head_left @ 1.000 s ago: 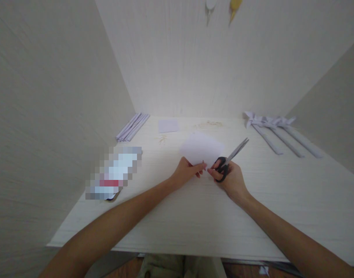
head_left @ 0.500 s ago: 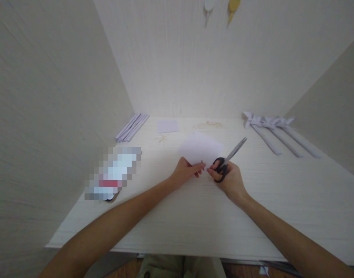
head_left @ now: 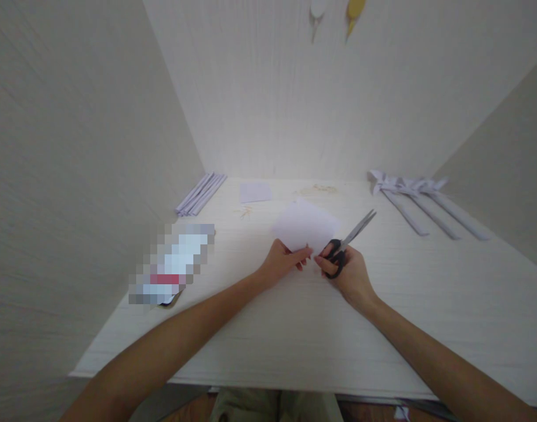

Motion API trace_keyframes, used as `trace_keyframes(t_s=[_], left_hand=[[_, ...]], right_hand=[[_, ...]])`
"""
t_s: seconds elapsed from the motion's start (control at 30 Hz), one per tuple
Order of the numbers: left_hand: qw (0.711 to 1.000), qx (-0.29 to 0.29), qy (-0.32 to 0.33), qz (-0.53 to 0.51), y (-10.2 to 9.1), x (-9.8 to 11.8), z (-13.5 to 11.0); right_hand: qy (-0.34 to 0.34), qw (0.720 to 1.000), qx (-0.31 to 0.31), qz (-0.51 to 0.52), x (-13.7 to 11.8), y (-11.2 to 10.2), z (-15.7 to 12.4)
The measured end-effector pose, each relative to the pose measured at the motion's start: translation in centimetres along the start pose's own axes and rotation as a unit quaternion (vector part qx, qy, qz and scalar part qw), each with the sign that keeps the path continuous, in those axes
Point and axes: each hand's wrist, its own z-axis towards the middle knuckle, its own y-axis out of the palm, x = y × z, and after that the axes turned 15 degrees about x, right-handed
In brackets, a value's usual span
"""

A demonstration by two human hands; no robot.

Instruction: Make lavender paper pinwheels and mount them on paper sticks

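A square white sheet of paper (head_left: 304, 223) lies turned cornerwise in the middle of the table. My left hand (head_left: 286, 258) pinches its near corner between thumb and fingers. Black-handled scissors (head_left: 339, 255) are in my right hand (head_left: 350, 272), with their blades pointing away to the upper right, off the paper. The right thumb and fingertips are pressed together close to the same corner; whether they also grip the paper I cannot tell.
Rolled paper sticks (head_left: 201, 193) lie at the back left, above a pixelated phone (head_left: 180, 258). A small paper stack (head_left: 255, 192) and thin pale loops (head_left: 319, 190) are at the back. Three paper pinwheels on sticks (head_left: 420, 211) rest at the right. Two hooks (head_left: 354, 12) hang on the wall.
Hardly anything differs. The scissors' blades have shifted very slightly right, and both hands stay at the paper's near corner.
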Motion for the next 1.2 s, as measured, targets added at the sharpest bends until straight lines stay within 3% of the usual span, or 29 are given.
trace_keyframes(t_s=[0.47, 0.7, 0.9, 0.97, 1.1, 1.2], left_hand=[[1.000, 0.011, 0.019, 0.019, -0.2, -0.1, 0.0], [0.997, 0.026, 0.036, 0.060, 0.1, 0.2, -0.3], [0.996, 0.071, 0.041, 0.026, -0.2, 0.3, 0.0], [0.994, 0.102, 0.036, 0.008, -0.5, 0.3, 0.4], [0.991, 0.130, 0.012, 0.000, -1.1, 0.2, 1.2], [0.991, 0.130, -0.001, -0.015, -1.4, 0.2, 1.4]], right_hand=[[0.025, 0.997, 0.002, 0.070, -0.3, 0.1, -0.2], [-0.001, 1.000, 0.027, 0.015, 0.0, 0.3, -0.1], [-0.007, 1.000, -0.019, -0.014, 0.0, 0.0, 0.0], [-0.049, 0.996, -0.024, -0.068, 0.0, -0.6, 0.5], [-0.194, 0.948, -0.019, -0.250, -0.4, -2.8, 2.1], [-0.291, 0.871, 0.000, -0.395, -1.1, -4.7, 3.3]])
